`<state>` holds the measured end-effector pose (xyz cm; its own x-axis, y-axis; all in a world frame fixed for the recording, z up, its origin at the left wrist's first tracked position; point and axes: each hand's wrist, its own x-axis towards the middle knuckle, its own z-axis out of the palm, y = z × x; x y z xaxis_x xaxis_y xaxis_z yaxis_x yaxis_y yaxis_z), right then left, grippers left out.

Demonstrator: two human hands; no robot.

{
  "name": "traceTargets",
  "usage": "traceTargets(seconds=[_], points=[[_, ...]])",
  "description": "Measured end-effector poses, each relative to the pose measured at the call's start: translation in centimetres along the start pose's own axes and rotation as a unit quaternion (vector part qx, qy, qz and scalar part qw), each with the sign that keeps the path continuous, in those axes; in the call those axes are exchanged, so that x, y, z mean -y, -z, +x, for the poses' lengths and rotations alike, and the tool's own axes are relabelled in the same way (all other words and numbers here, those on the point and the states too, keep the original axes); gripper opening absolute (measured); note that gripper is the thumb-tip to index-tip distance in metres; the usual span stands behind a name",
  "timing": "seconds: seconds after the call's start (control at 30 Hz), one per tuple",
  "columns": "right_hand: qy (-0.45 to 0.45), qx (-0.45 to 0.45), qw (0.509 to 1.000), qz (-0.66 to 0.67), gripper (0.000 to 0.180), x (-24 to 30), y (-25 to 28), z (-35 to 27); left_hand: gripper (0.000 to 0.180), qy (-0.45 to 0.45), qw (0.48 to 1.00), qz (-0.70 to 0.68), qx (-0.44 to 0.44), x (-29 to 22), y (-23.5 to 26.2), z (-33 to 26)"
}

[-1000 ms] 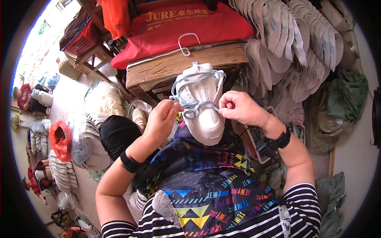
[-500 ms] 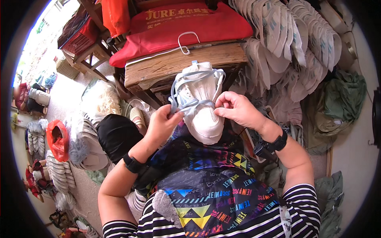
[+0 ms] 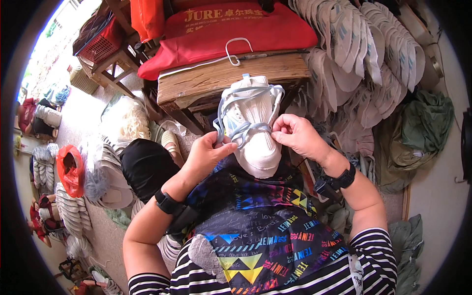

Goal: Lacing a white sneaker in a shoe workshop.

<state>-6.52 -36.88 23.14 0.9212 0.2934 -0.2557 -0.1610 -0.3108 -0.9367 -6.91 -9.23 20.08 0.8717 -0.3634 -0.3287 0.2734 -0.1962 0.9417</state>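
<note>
A white knit shoe upper (image 3: 261, 156) lies in front of me, its toe pointing towards my body, against the front of a wooden stool. A light blue shoelace (image 3: 251, 129) crosses its throat and loops loosely along its sides. My left hand (image 3: 209, 151) is closed on the lace at the upper's left side, thumb against fingers. On the other side, my right hand (image 3: 299, 137) pinches the upper's edge beside the lace crossing; whether lace is also in that pinch is hidden by the fingers.
The wooden stool (image 3: 211, 81) carries a red cloth bag (image 3: 241, 32) and a bent white wire hook (image 3: 237, 61). Stacked white uppers (image 3: 351, 42) hang at the right, above green cloth (image 3: 425, 123). At the left are an orange plastic bag (image 3: 70, 184) and a red basket (image 3: 101, 44).
My left hand has shifted slightly outward and down from the lace crossing. The right hand keeps its pinch at the upper's edge. The whole view has shifted a little.
</note>
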Motion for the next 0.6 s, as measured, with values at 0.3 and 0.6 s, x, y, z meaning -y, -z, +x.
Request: traceTargets(seconds=[0.3,0.6], points=[[0.165,-0.112,0.956,-0.215,0.011,2.1,-0.1,-0.8,0.017,0.146,0.825,-0.501,0.215,-0.8,1.9,-0.7],[0.16,-0.122,0.954,-0.222,0.012,1.8,0.1,-1.1,0.009,0.168,0.782,-0.568,0.195,-0.4,1.9,-0.5]])
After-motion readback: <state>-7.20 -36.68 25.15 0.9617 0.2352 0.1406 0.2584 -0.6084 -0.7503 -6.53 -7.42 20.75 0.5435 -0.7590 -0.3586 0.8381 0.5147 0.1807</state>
